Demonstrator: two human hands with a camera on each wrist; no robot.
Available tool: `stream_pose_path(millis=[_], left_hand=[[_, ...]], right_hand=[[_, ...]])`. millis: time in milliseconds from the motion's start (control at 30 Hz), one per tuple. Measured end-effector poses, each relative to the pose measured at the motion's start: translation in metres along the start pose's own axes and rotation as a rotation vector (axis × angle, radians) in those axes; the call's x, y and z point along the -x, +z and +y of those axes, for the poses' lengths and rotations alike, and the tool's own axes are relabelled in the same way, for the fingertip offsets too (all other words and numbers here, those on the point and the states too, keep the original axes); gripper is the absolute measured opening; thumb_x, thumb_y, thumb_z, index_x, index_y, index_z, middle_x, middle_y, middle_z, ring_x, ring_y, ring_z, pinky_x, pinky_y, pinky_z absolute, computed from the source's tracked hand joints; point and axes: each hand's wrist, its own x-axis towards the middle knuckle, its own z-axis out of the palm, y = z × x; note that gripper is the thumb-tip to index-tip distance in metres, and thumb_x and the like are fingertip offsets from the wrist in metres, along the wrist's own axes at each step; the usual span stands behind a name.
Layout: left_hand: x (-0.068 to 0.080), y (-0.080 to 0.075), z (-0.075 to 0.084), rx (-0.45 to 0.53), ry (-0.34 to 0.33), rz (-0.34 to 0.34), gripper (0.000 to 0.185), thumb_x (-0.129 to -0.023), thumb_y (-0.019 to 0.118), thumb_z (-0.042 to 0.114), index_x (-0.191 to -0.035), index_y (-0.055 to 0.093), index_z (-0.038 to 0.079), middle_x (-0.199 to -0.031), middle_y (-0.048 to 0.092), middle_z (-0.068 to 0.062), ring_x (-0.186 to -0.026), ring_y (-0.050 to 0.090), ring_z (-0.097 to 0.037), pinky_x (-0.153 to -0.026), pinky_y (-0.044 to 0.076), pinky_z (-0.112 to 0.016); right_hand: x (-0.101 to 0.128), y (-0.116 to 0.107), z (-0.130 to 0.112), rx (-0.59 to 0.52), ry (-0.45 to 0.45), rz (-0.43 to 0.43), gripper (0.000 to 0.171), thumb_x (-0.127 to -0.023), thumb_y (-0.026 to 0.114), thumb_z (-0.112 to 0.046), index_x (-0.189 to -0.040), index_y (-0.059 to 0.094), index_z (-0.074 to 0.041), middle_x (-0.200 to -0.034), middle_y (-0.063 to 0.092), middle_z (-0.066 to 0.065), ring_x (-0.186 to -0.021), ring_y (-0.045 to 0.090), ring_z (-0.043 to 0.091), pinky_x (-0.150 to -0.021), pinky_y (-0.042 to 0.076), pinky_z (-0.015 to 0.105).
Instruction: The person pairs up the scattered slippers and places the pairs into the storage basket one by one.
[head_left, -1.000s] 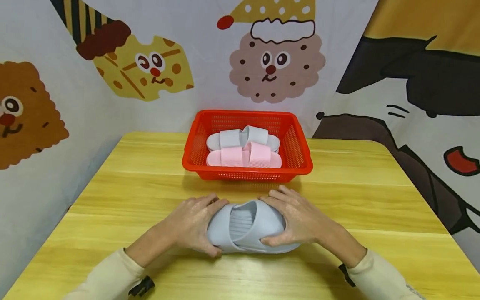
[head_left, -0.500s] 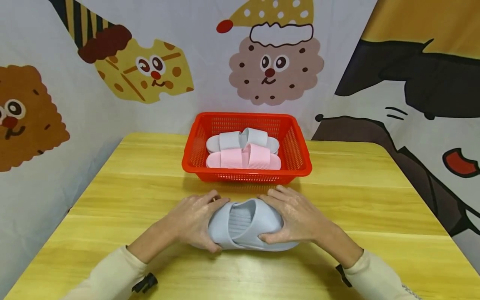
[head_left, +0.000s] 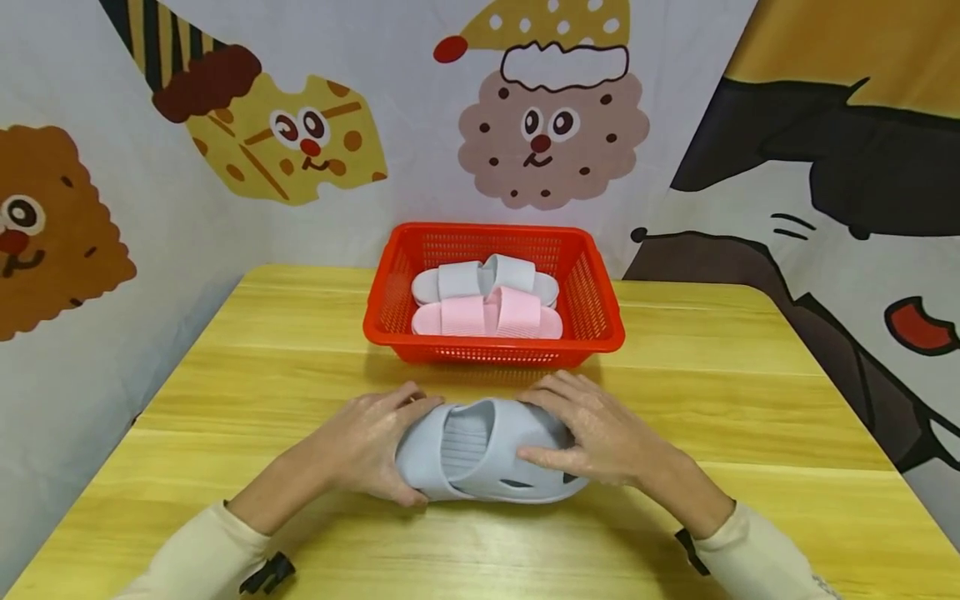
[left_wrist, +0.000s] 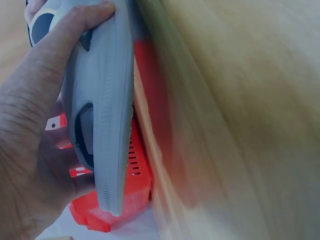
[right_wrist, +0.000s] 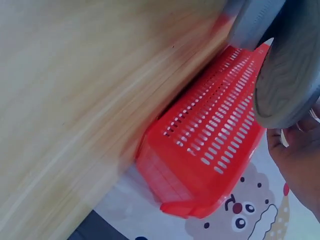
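Observation:
A pair of grey-blue slippers (head_left: pixel 498 454), one seemingly tucked into the other, is held between both hands in front of the basket. My left hand (head_left: pixel 367 446) grips the left end, thumb on the near side and fingers over the far side. In the left wrist view, a slipper's side (left_wrist: pixel 111 115) with cut-out slots stands on edge in that hand. My right hand (head_left: pixel 600 429) grips the right end, its thumb lying across the upper. The right wrist view shows one grey sole (right_wrist: pixel 287 80) beside another grey slipper part (right_wrist: pixel 255 22). Most fingertips are hidden behind the slippers.
A red perforated basket (head_left: pixel 495 353) stands behind the hands at the table's back edge. Inside lie pale grey slippers (head_left: pixel 513 271) and pink slippers (head_left: pixel 519 312), side by side. The wooden table (head_left: pixel 712 367) meets a cartoon-printed cloth (head_left: pixel 420 167) at the back.
My left hand has shifted slightly left, and the slippers have moved left with it. Slots on the right slipper now show beneath my right thumb. The basket has stayed in place.

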Motion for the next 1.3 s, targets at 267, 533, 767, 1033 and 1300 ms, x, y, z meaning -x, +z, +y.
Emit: stream_pose_path(millis=[267,533,767,1033,1300], left_hand=[[0.005,0.003,-0.002,0.026,-0.025,-0.006,0.108,-0.052,0.088,0.066,-0.14,0.059,0.009,-0.122,0.055,-0.002,-0.085,0.062,-0.018,-0.07,0.054,-0.035],[0.009,0.005,-0.001,0.02,-0.049,-0.002,0.105,-0.054,0.085,0.069,-0.141,0.058,0.017,-0.118,0.055,0.004,-0.085,0.059,-0.012,-0.069,0.052,-0.032],[0.011,0.007,-0.001,0.011,-0.057,-0.001,0.105,-0.053,0.085,0.069,-0.141,0.058,0.019,-0.117,0.054,0.005,-0.085,0.058,-0.011,-0.067,0.051,-0.032],[0.01,0.008,-0.001,0.011,-0.056,0.001,0.106,-0.052,0.086,0.068,-0.142,0.058,0.018,-0.118,0.055,0.004,-0.088,0.059,-0.012,-0.069,0.052,-0.033],[0.01,0.006,-0.004,0.02,-0.06,0.003,0.109,-0.052,0.087,0.066,-0.143,0.057,0.014,-0.123,0.055,0.001,-0.093,0.06,-0.015,-0.074,0.054,-0.037]], right_hand=[[-0.003,-0.014,0.02,0.022,0.045,0.137,0.042,-0.092,0.072,-0.041,-0.122,0.07,-0.012,-0.121,0.063,-0.004,-0.111,0.055,0.016,-0.094,0.048,0.044],[-0.004,-0.023,0.045,0.053,0.22,0.204,0.048,-0.093,0.071,-0.035,-0.131,0.063,-0.006,-0.134,0.057,0.006,-0.123,0.049,0.026,-0.1,0.044,0.054],[0.0,-0.023,0.058,0.115,0.322,0.171,0.063,-0.096,0.065,-0.041,-0.145,0.053,-0.004,-0.15,0.047,0.01,-0.137,0.04,0.032,-0.109,0.035,0.059],[0.0,-0.024,0.07,0.168,0.42,0.102,0.081,-0.099,0.054,-0.055,-0.156,0.037,-0.001,-0.162,0.032,0.014,-0.149,0.023,0.036,-0.114,0.024,0.061],[0.004,-0.028,0.082,0.185,0.52,-0.017,0.086,-0.103,0.038,-0.059,-0.158,0.024,0.005,-0.165,0.019,0.021,-0.153,0.004,0.037,-0.119,0.009,0.058]])
